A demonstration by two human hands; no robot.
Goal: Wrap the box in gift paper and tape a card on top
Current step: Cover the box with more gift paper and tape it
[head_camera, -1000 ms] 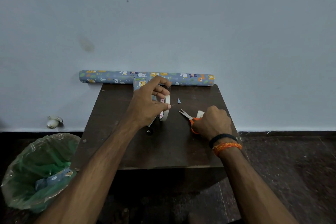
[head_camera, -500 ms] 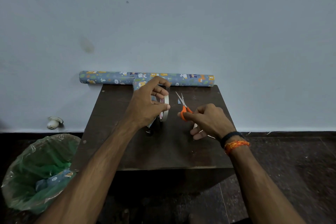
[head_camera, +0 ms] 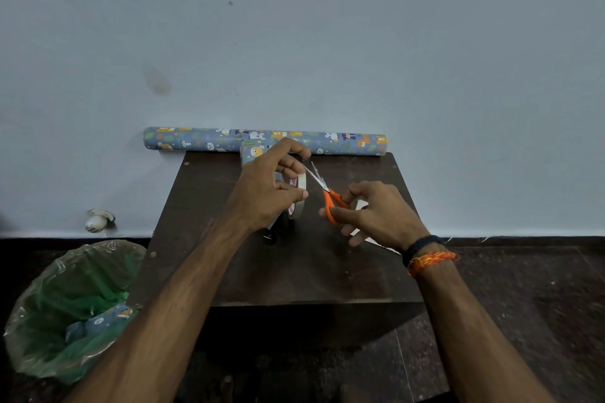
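The fingers of the left hand (head_camera: 262,193) curl around the roll of tape (head_camera: 299,195) and pinch its loose end up. The right hand (head_camera: 376,213) holds orange scissors (head_camera: 329,195), blades open at the strip. The wrapped box (head_camera: 252,154) sits behind the left hand on the dark table (head_camera: 294,271), beside the gift paper roll (head_camera: 196,139).

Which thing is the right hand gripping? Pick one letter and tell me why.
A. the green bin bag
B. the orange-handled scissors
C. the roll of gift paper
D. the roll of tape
B: the right hand has its fingers through the orange handles of the scissors, blades open and pointed at the roll of tape, which the left hand holds.
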